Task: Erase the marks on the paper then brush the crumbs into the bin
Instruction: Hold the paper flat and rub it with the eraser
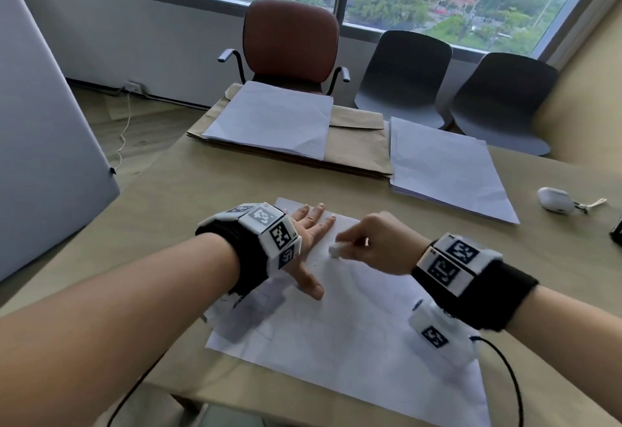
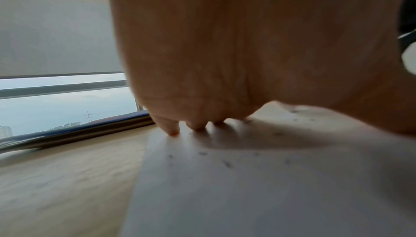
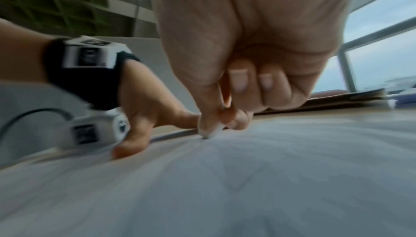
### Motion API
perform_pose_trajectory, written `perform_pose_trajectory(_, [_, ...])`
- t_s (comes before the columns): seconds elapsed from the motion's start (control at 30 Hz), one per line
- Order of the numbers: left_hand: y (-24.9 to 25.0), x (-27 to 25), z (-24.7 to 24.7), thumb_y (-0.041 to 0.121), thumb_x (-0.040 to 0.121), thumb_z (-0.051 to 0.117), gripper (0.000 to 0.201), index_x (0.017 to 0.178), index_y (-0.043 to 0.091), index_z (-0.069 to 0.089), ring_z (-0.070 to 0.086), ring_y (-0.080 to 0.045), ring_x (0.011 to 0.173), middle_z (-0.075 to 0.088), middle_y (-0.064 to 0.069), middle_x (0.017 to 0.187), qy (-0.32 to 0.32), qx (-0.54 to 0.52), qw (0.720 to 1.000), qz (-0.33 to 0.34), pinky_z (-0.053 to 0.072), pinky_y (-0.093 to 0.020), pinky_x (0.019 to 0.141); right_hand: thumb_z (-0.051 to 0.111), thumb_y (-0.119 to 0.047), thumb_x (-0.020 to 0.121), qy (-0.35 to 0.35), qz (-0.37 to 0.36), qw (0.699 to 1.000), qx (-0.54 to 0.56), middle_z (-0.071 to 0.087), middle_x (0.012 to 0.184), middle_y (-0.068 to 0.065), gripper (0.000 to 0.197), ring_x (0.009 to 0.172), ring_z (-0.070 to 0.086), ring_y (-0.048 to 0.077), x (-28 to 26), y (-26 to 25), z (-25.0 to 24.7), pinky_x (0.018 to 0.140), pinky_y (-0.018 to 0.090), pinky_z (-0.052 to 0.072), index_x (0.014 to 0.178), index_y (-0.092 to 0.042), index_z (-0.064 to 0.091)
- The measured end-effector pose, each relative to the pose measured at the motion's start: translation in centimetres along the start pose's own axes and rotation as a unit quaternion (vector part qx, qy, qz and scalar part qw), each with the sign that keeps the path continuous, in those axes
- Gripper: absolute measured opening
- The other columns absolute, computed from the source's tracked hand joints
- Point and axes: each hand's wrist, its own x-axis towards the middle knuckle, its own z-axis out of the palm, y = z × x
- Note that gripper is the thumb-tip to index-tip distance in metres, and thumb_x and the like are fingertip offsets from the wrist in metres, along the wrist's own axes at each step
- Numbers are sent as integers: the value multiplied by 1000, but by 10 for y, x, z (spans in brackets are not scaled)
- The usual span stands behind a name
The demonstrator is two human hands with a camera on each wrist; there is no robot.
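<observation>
A white sheet of paper [image 1: 353, 319] lies on the tan table in front of me. My left hand [image 1: 309, 235] lies flat on its far left part, fingers spread and straight, pressing it down. My right hand [image 1: 363, 241] pinches a small white eraser [image 1: 336, 251] between thumb and fingers, its tip on the paper just right of the left hand. In the left wrist view the paper [image 2: 247, 187] carries several small dark crumbs [image 2: 227, 163] near the fingertips [image 2: 173, 131]. The right wrist view shows the eraser [image 3: 210, 133] touching the sheet [image 3: 225, 187]. No bin is in view.
Two stacks of white paper [image 1: 272, 120] [image 1: 447, 167] and brown envelopes [image 1: 356, 144] lie on the far half of the table. A white earbud case [image 1: 555, 200] sits at the right. A brown chair [image 1: 289, 46] and two dark chairs [image 1: 404, 76] stand behind.
</observation>
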Motion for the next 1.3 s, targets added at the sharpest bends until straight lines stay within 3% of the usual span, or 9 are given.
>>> perform_pose_trajectory(0.13, [1,1,0,65,69,66,127,145,23,-27,-21,-23,145,-31,-2,154,-7,4,1000,-1,4,-55,117,54,-42,87,-120,-59,991,6,56,68,2,28,61,41,9,-25,-3,0,62,12,34,85,-19,69])
perform_pose_trajectory(0.33, [3,-3,-2,64,70,65,125,145,22,-26,-21,-23,145,-30,-3,154,-8,4,1000,2,3,-52,119,60,-36,84,41,5,999,-15,66,64,-5,25,57,46,6,6,3,-2,63,18,34,92,-16,74])
perform_pose_trajectory(0.4, [3,-3,-2,64,70,65,126,145,22,-27,-21,-23,145,-30,-3,154,-9,7,1000,1,3,-52,119,58,-36,86,-10,-34,999,-16,51,48,-10,24,53,45,4,-5,3,-2,56,12,32,83,-16,72])
perform_pose_trajectory(0.53, [2,-2,-1,64,70,66,126,145,22,-27,-21,-24,145,-30,-3,154,-11,6,1000,0,3,-52,118,59,-41,85,-149,-29,988,12,50,61,-4,24,57,42,6,-20,-2,-11,60,11,35,90,-22,72])
perform_pose_trajectory(0.67, [2,-3,-2,63,71,65,125,145,21,-26,-20,-23,145,-30,-4,154,-8,6,1000,5,0,-49,120,61,-43,82,-37,23,999,-5,66,75,1,31,63,47,6,5,4,-10,64,17,37,103,-22,71])
perform_pose_trajectory(0.73, [3,-4,-3,63,71,65,125,145,21,-26,-21,-23,145,-30,-4,154,-8,5,1000,3,0,-48,120,60,-42,83,-19,13,1000,16,63,71,6,28,58,44,7,3,7,-7,63,16,37,94,-19,73])
perform_pose_trajectory(0.9, [2,-2,-3,63,70,66,126,145,22,-27,-22,-23,145,-30,-3,154,-15,2,1000,0,2,-52,119,57,-43,84,-170,-3,985,14,63,73,5,29,63,44,3,-21,7,-10,68,18,40,91,-19,70])
perform_pose_trajectory(1.1, [2,-3,-2,64,71,65,126,145,21,-27,-21,-23,145,-30,-4,154,-8,6,1000,4,-1,-48,120,59,-42,83,-15,13,1000,-20,57,70,0,31,62,46,5,9,6,-8,65,16,37,99,-18,72])
perform_pose_trajectory(1.3, [4,-3,-2,62,71,66,125,145,21,-27,-21,-24,145,-30,-4,154,-10,3,1000,4,-1,-49,119,57,-41,85,-160,-20,987,10,59,64,0,27,59,43,5,-19,8,-9,64,14,38,90,-18,70])
